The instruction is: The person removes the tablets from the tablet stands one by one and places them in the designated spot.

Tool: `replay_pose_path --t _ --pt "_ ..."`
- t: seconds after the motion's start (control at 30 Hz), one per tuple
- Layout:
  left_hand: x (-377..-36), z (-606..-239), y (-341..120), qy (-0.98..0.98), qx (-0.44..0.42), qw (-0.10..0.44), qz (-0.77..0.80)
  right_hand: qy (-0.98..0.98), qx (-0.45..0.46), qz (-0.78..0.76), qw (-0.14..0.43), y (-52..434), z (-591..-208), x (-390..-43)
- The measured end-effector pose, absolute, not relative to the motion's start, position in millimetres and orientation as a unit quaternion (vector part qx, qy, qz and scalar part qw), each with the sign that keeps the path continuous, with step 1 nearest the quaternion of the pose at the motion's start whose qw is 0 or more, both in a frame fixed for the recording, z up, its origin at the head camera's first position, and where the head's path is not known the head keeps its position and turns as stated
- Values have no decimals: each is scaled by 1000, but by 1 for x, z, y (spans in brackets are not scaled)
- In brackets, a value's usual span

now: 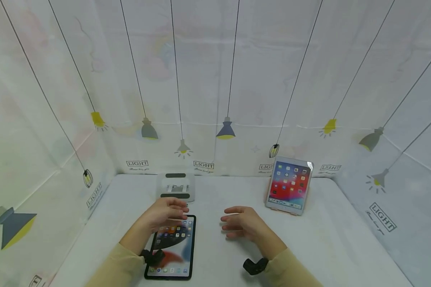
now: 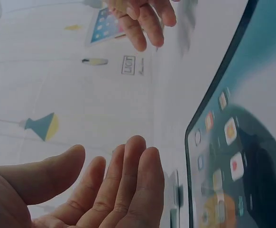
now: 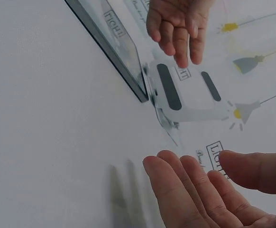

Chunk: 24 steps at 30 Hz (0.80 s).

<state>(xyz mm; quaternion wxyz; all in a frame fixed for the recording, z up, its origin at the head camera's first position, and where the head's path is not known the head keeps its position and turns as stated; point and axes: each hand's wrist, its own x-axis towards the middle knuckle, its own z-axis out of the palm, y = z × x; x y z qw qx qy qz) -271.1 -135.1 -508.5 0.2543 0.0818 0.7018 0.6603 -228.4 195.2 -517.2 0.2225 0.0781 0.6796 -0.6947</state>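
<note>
A large dark-rimmed tablet (image 1: 176, 255) lies flat on the white table with its screen lit. Over its upper left part hovers my left hand (image 1: 167, 215), fingers extended and holding nothing; its straight fingers (image 2: 133, 185) show beside the screen in the left wrist view. My right hand (image 1: 246, 225) is held above the table to the right of that tablet, palm turned inward and fingers loosely extended. In the right wrist view its fingers (image 3: 190, 190) have nothing between them. Just beyond the left hand is a white stand (image 1: 176, 186) with dark grey pads.
A smaller white-framed tablet (image 1: 289, 185), screen lit with app icons, leans upright on a holder at the back right. White curtains (image 1: 215, 79) printed with hanging lamps enclose the table (image 1: 330, 247) at the back and both sides.
</note>
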Motion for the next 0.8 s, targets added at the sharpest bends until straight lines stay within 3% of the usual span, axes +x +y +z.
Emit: replay_pose_path --t 0.8 --pt "-269 -509 -60 653 116 293 689 704 129 -685 138 298 -507 -197"
